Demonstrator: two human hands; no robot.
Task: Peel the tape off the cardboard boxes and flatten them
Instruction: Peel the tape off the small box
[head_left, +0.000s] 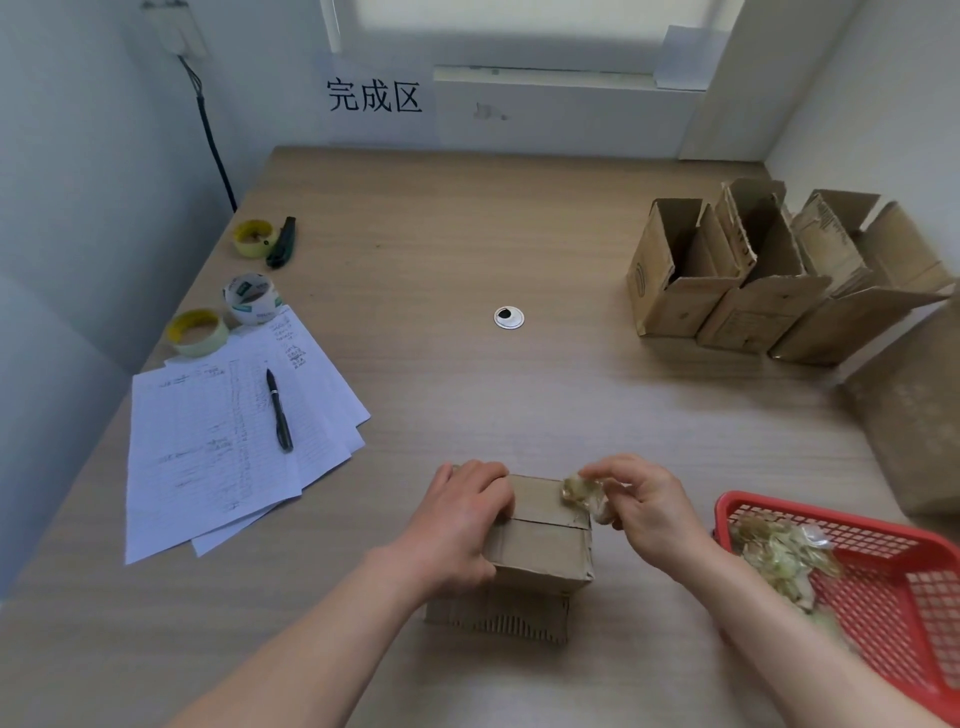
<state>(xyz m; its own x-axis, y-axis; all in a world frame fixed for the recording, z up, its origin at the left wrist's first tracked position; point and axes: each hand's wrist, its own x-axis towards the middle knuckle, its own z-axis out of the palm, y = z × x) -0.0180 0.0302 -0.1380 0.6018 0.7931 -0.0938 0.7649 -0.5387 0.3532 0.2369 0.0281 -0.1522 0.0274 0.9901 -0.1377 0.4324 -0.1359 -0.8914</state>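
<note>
A small closed cardboard box (545, 545) stands on the table near the front edge. My left hand (457, 525) grips its left side, fingers curled over the top. My right hand (644, 504) pinches a crumpled wad of clear peeled tape (584, 493) at the box's upper right corner. The box's top flaps meet at a seam. Three opened cardboard boxes (737, 280) lie in a row at the far right of the table.
A red plastic basket (883, 571) with crumpled tape scraps sits at the right. Papers (218, 447) with a pen (279, 410), three tape rolls (249, 299) and a utility knife (283, 241) lie at the left. A cable grommet (508, 317) marks mid-table. Another cardboard piece (914, 415) is at the right edge.
</note>
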